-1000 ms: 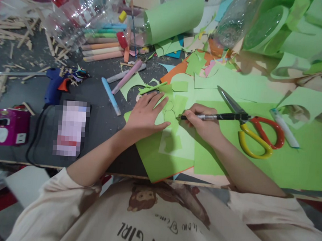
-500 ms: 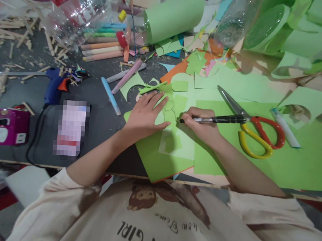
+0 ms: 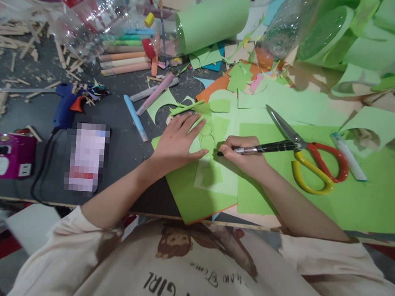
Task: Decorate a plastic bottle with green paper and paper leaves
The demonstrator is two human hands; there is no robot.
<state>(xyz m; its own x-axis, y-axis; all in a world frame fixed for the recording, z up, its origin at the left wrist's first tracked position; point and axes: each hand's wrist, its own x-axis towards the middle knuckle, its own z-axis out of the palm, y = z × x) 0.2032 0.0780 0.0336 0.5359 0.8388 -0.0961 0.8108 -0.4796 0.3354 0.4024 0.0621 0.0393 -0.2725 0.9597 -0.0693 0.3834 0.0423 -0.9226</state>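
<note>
My left hand (image 3: pixel 180 140) lies flat with its fingers spread on light green paper (image 3: pixel 232 163), left of two outlined round shapes (image 3: pixel 207 137). Between the thumb and fingers of my right hand (image 3: pixel 246 153) is a black pen (image 3: pixel 267 148), its tip low at the paper just right of the lower outline. A small cut green piece (image 3: pixel 220 105) lies above the outlines. To the right of the pen, scissors (image 3: pixel 298 143) with red and yellow handles lie partly opened on a larger bright green sheet (image 3: pixel 364 212).
At left are a blue glue gun (image 3: pixel 65 106), a phone (image 3: pixel 86 157) with a blurred screen and a purple box (image 3: pixel 12 156). Colored sticks (image 3: pixel 135 117), wood bits and plastic bottles (image 3: pixel 95 12) lie farther back. A green paper-wrapped cylinder (image 3: pixel 215 19) and paper scraps spread across the back.
The pen tip has moved slightly down and left beside the lower outline, with my right hand following. My left hand stays in place.
</note>
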